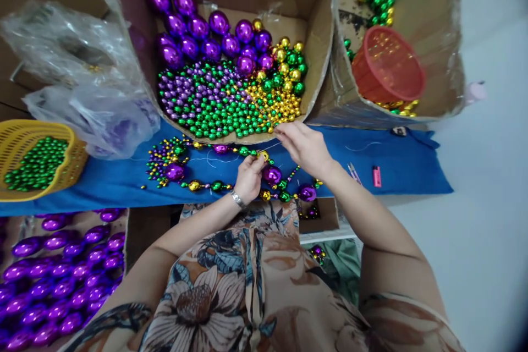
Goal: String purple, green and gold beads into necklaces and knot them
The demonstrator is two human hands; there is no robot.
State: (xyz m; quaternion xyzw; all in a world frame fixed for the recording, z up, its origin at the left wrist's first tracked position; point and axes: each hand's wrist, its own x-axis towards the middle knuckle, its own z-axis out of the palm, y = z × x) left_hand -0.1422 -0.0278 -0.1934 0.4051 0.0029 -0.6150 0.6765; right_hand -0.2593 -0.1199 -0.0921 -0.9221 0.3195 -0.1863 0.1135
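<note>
At the far left, we are seeing a yellow basket (pixel 77 160) holding green beads (pixel 38 165) on the blue-covered worktop (pixel 113 182), near clear plastic bags (pixel 78 104). Toward the middle, a bead strand (pixel 272 174) is lying looped before a cardboard box (pixel 319 47) of purple, green and gold beads. With our left hand (pixel 249 179) we are gripping this strand. Our right hand (pixel 303 146) is pinching its fingertips at the box's front lip; we cannot tell around what. Farther right, a red basket (pixel 358 69) is tilting inside another box (pixel 439 60).
</note>
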